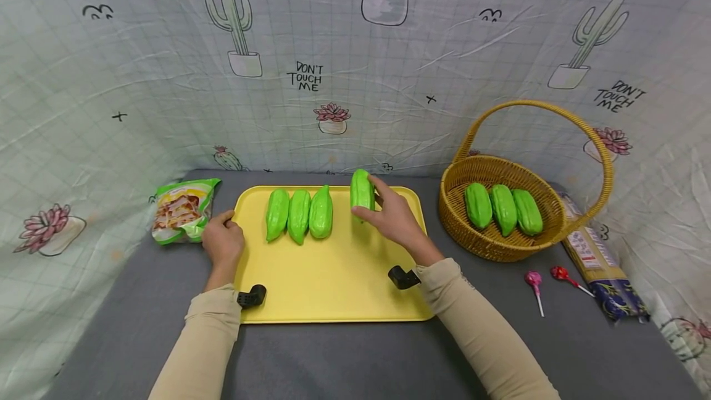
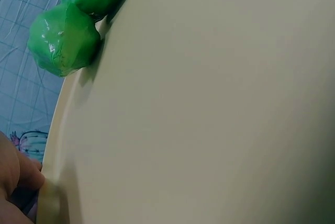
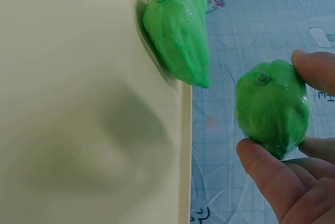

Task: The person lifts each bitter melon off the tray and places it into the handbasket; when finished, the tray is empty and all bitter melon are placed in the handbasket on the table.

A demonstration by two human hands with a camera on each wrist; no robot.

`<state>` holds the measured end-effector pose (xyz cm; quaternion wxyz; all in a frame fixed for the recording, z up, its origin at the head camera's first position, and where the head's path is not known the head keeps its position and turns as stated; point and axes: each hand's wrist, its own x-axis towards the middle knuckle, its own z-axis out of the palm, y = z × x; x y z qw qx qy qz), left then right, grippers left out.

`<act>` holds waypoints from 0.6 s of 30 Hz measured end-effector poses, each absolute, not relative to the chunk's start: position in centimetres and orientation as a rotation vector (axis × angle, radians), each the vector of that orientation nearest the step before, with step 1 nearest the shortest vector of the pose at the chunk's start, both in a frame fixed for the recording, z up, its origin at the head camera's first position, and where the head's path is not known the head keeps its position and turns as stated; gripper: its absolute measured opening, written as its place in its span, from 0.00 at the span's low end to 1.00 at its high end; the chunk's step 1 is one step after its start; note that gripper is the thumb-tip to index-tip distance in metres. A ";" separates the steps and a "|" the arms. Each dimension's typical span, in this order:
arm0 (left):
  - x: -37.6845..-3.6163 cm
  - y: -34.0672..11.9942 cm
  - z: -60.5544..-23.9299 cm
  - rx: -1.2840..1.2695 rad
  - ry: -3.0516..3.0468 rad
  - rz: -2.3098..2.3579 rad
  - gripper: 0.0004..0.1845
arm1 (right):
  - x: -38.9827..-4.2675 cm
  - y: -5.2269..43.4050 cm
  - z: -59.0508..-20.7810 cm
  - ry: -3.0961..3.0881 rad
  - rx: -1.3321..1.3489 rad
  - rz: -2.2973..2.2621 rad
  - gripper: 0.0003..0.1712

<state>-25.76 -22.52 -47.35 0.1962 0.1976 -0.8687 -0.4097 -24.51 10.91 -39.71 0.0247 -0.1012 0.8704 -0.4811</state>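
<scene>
The right hand [image 1: 391, 218] held a green gourd [image 1: 362, 192] over the far side of the yellow tray [image 1: 328, 289]. Three more green gourds [image 1: 299, 215] lay side by side on the tray, just to its left. The left hand [image 1: 222, 242] gripped the tray's left edge. A snack bag [image 1: 180, 210] lay beside that hand. On the right stood a wicker basket [image 1: 500, 245] with three gourds [image 1: 503, 207] inside. Two lollipops [image 1: 547, 279] and a long packet [image 1: 597, 261] lay near it on the grey table [image 1: 355, 357].
</scene>
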 end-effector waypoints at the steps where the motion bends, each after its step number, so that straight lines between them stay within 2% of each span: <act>1: -25.8 -22.5 -47.3 0.553 -2.435 -1.145 0.22 | -24.5 11.0 -39.7 2.694 -0.310 -1.492 0.50; 18: -25.6 -22.5 -47.2 0.555 -2.434 -1.153 0.22 | -24.3 13.4 -39.6 2.725 -0.323 -1.508 0.50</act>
